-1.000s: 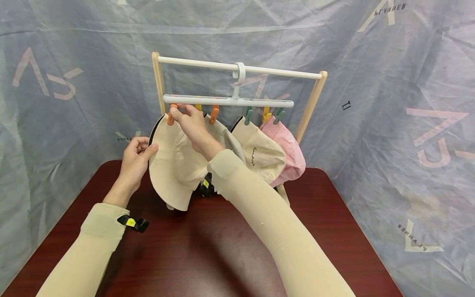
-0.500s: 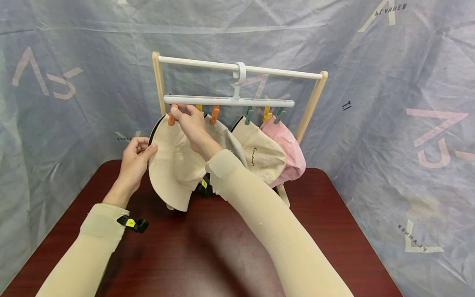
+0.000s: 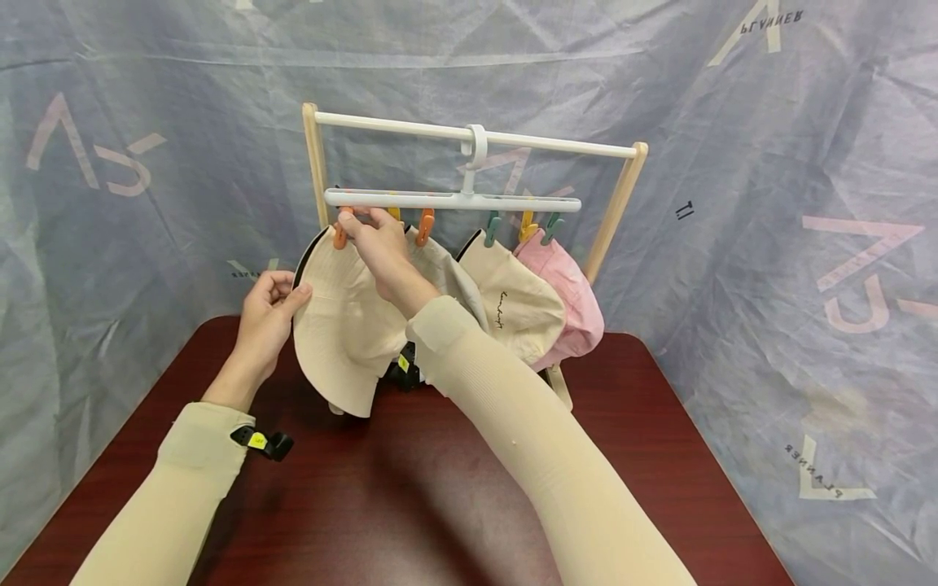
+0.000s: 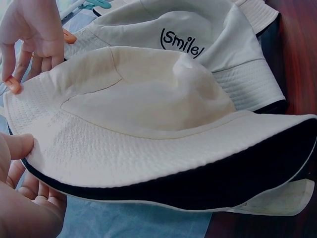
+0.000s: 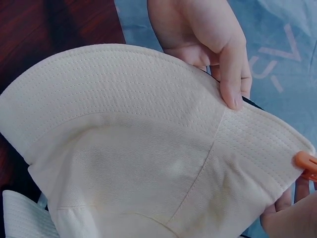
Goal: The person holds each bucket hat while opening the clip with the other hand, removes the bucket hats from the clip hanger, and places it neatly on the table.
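A cream bucket hat [image 3: 344, 317] with a dark lining hangs by its brim at the left end of a white clip hanger [image 3: 410, 199]. My left hand [image 3: 267, 317] pinches the brim's left edge, thumb on the cream side, as the right wrist view shows. Up at the brim's top corner, my right hand [image 3: 381, 252] pinches an orange clothespin [image 3: 340, 236]; the clip's tip sits over the cloth in the right wrist view. Behind this hat, the left wrist view has a pale hat [image 4: 218, 44] with "Smile" lettering.
A cream hat [image 3: 509, 297] with script and a pink hat [image 3: 572, 301] hang farther right from green clothespins [image 3: 492, 229] and yellow ones. The hanger hooks onto the rail [image 3: 557, 142] of a wood-ended rack standing on a dark red table [image 3: 330, 505]. Grey printed cloth surrounds it.
Both hands keep their places on the hat and the orange clothespin. Nothing beyond a very slight shift of the view shows.
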The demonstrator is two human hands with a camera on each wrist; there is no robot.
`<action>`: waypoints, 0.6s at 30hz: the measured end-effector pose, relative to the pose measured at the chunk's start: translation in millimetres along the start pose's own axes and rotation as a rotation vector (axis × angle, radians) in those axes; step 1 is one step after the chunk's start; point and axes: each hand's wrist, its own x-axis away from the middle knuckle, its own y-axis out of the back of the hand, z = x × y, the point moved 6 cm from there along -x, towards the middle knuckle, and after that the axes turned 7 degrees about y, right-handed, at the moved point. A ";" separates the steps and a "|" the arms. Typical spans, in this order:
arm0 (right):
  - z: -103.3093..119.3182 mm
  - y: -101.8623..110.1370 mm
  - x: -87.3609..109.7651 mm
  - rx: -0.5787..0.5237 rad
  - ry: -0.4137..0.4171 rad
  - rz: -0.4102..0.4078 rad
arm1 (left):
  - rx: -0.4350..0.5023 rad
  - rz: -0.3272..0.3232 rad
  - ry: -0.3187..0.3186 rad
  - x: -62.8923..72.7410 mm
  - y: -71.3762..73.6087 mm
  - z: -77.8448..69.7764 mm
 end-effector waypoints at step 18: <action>0.8 -0.4 0.4 -0.028 0.016 -0.025 | 0.023 -0.001 0.009 1.6 1.0 -1.9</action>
